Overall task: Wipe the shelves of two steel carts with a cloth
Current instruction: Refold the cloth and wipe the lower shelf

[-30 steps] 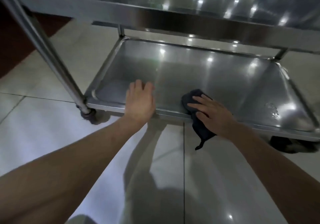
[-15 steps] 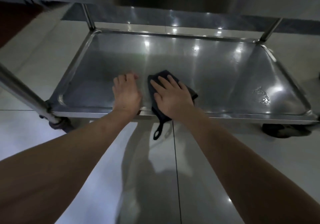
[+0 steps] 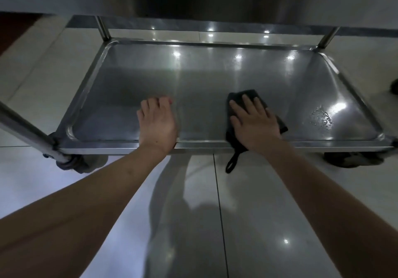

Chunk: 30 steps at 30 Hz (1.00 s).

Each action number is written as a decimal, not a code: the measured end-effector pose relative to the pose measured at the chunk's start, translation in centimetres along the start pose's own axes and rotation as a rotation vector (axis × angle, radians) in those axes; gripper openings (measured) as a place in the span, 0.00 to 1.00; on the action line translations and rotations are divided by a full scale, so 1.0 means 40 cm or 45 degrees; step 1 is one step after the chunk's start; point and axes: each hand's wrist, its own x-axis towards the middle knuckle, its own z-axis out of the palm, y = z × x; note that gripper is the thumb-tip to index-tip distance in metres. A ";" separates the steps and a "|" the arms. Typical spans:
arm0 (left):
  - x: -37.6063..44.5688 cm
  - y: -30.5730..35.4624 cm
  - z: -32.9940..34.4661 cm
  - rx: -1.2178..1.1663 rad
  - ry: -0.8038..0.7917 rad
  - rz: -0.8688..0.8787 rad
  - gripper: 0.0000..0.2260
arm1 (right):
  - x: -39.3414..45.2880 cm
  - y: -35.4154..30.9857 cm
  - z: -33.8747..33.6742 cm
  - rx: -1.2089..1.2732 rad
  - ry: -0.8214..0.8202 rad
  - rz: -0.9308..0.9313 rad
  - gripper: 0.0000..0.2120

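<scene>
The bottom shelf [image 3: 215, 77] of a steel cart fills the middle of the head view. A dark cloth [image 3: 238, 97] lies on the shelf near its front edge, its loop hanging over the rim. My right hand [image 3: 255, 122] presses flat on the cloth with fingers spread. My left hand [image 3: 157, 122] rests on the bare steel at the front rim, left of the cloth, fingers loosely bent and holding nothing. A patch of water drops [image 3: 321, 119] sits on the shelf to the right of the cloth.
The cart's upper shelf [image 3: 215, 0] overhangs at the top. Upright posts stand at the front left [image 3: 23, 129] and at the back corners. Caster wheels [image 3: 353, 159] sit under the front corners. Glossy floor tiles [image 3: 193, 224] lie below my arms.
My right hand has slid the cloth to the right along the front of the shelf, away from my left hand. The left hand has stayed at the front rim.
</scene>
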 end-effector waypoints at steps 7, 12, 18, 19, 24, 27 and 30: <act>-0.003 -0.005 -0.001 -0.005 -0.051 0.025 0.21 | 0.112 -0.216 0.007 0.086 -0.029 -0.249 0.26; -0.003 -0.012 0.006 0.011 0.004 0.056 0.19 | 0.269 -0.092 -0.037 0.120 -0.051 -0.047 0.27; -0.001 -0.010 -0.001 -0.004 -0.017 0.042 0.18 | 0.147 0.086 -0.035 0.129 -0.010 0.170 0.27; -0.001 -0.007 -0.002 -0.005 -0.022 0.045 0.18 | 0.112 0.085 -0.028 0.118 -0.001 0.175 0.27; -0.005 0.001 -0.002 -0.014 -0.041 0.036 0.19 | 0.027 -0.067 0.005 0.047 0.015 0.080 0.27; -0.005 -0.002 -0.006 -0.018 -0.067 0.035 0.20 | 0.004 -0.200 0.034 0.032 0.060 -0.124 0.27; -0.007 -0.003 -0.009 -0.019 -0.075 0.054 0.20 | -0.002 -0.229 0.038 0.058 0.033 -0.250 0.27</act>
